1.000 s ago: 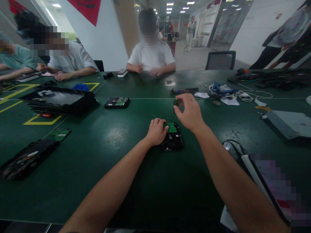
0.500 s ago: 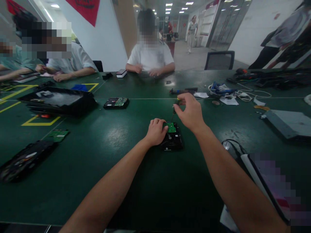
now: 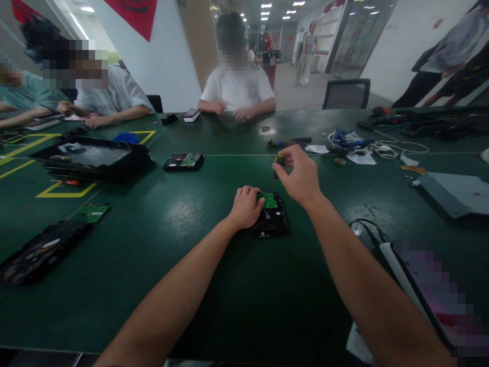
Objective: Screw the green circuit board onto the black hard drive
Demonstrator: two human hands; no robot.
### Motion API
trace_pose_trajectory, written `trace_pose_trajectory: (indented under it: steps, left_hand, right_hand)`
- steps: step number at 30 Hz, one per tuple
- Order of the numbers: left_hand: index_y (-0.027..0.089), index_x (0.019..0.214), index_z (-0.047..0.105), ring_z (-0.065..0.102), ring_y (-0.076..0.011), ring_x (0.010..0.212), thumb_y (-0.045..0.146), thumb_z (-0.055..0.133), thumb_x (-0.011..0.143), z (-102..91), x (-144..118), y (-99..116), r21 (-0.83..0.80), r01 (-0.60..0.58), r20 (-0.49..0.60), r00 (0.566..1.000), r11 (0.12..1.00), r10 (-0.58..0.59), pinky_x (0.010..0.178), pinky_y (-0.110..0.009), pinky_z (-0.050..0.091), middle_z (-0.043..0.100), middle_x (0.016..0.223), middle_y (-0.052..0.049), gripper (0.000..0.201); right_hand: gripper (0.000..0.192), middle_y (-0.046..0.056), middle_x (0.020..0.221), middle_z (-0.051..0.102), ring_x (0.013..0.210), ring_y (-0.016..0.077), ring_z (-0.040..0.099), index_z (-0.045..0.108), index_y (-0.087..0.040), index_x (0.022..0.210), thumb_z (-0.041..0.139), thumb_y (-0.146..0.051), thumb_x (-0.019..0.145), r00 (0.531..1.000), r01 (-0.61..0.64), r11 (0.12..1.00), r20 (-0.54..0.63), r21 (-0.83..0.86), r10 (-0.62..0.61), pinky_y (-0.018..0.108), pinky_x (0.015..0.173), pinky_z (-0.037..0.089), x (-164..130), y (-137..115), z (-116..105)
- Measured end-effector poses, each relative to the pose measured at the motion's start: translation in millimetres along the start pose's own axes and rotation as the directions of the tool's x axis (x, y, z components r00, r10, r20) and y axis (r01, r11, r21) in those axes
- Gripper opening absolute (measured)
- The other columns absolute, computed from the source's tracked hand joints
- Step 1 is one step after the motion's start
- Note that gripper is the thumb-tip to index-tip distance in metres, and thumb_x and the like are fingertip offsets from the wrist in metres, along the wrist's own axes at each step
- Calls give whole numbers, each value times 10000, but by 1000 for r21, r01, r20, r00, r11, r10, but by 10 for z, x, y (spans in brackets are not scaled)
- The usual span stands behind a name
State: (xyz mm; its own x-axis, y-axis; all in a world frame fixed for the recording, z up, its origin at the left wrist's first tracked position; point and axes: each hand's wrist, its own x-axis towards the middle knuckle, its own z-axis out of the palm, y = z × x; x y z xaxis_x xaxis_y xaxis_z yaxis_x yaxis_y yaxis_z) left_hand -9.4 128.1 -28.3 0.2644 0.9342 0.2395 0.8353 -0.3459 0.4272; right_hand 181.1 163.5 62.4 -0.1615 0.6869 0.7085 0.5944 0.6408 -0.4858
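A black hard drive (image 3: 273,223) lies on the green tabletop in front of me, its green circuit board (image 3: 270,200) facing up. My left hand (image 3: 246,208) grips the drive's left side, with the thumb on top by the board and the fingers over the far left edge. In my right hand (image 3: 302,177) is a screwdriver (image 3: 280,160), pinched by its dark and yellow handle between thumb and fingers. Its thin shaft points down to the far edge of the board. Whether the tip sits in a screw is too small to make out.
Another hard drive (image 3: 183,161) lies farther off, left of centre. At left are a black tray (image 3: 95,155), a dark opened device (image 3: 46,250) and a loose green board (image 3: 93,212). Cables (image 3: 347,138), a grey metal case (image 3: 454,196) and a tablet-like device (image 3: 405,285) occupy the right. People sit opposite.
Both hands stay on the hard drive and screwdriver with hardly any shift. The right fingers have turned slightly on the handle. In the background a standing person has moved a little to the right.
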Motion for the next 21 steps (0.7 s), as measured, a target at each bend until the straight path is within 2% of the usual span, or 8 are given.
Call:
trace_pose_trajectory:
  steps: [3, 6, 11, 14, 17, 21]
  left_hand:
    - [188, 1333, 582, 487, -313, 1245, 369, 495, 1026, -5, 0, 5, 2, 0, 0, 1000, 1000, 0, 1105, -473, 415, 576, 1272, -131, 367]
    - [178, 1337, 584, 490, -314, 1242, 371, 493, 1027, -10, -2, 12, 4, 2, -3, 1000, 1000, -2, 1105, -472, 416, 575, 1272, -136, 376]
    - [180, 1327, 593, 492, -316, 1243, 370, 494, 1025, 2, 3, 5, 2, 4, -2, 1000, 1000, -4, 1100, -474, 419, 582, 1270, -136, 371]
    - [182, 1329, 590, 493, -315, 1243, 364, 509, 1016, 24, 10, -12, 6, -6, -7, 1000, 1000, 6, 1106, -470, 414, 585, 1268, -134, 371]
    - [186, 1337, 583, 493, -316, 1247, 368, 507, 1017, 38, 12, -25, 7, -8, -10, 1000, 1000, 9, 1103, -472, 417, 583, 1270, -134, 376]
    - [188, 1339, 581, 489, -316, 1253, 376, 497, 1021, 33, 9, -23, 5, -6, -8, 1000, 1000, 6, 1108, -474, 412, 578, 1271, -135, 379]
  right_hand:
    - [204, 90, 1097, 651, 953, 264, 654, 610, -244, 1100, 651, -244, 901, 999, 48, 999, 13, -23, -48, 464, 862, 563, -5, -25, -17]
    - [267, 100, 1141, 612, 946, 254, 650, 629, -238, 1155, 649, -217, 889, 997, 75, 996, 5, -43, -75, 472, 885, 562, -11, -42, -20]
    - [286, 112, 1138, 617, 1003, 280, 642, 583, -230, 1110, 692, -222, 845, 999, 9, 1000, -46, -23, -11, 467, 851, 577, -15, 26, 21]
    - [280, 100, 1100, 658, 953, 271, 661, 577, -237, 1137, 687, -279, 882, 1000, -22, 1000, 0, 12, 22, 460, 820, 583, -17, 36, 23]
    - [276, 97, 1121, 650, 934, 251, 668, 604, -241, 1192, 636, -259, 919, 999, 31, 1000, 30, 0, -31, 456, 850, 580, -20, -10, 3]
    - [248, 99, 1103, 607, 910, 231, 657, 620, -220, 1124, 630, -184, 879, 998, 42, 998, -50, -36, -44, 443, 869, 581, -18, -31, 5]
